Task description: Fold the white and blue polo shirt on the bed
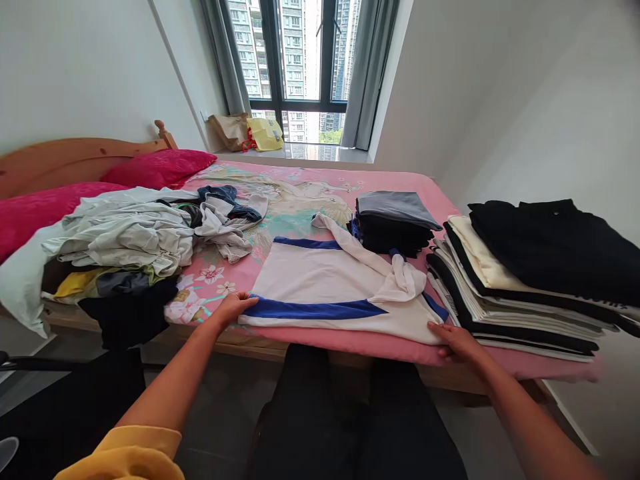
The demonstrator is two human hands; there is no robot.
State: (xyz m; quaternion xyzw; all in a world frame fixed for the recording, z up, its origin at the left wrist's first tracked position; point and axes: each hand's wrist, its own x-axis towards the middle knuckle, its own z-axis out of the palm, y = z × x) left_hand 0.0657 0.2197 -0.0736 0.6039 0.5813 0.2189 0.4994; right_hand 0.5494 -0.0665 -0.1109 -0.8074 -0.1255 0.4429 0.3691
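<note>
A white garment with blue stripes [320, 280] lies spread flat near the front edge of the bed [350, 343], one sleeve bunched up on its right side. My left hand [234, 308] rests on its near left corner, fingers pinching the hem. My right hand [453, 337] holds the near right corner, fingers closed on the cloth.
A heap of unfolded clothes [125, 247] covers the left of the pink sheet. A small dark folded stack [395, 223] sits behind the garment and a tall folded stack [530, 280] on the right. Red pillows [155, 167], a wooden headboard, bags on the windowsill [250, 133].
</note>
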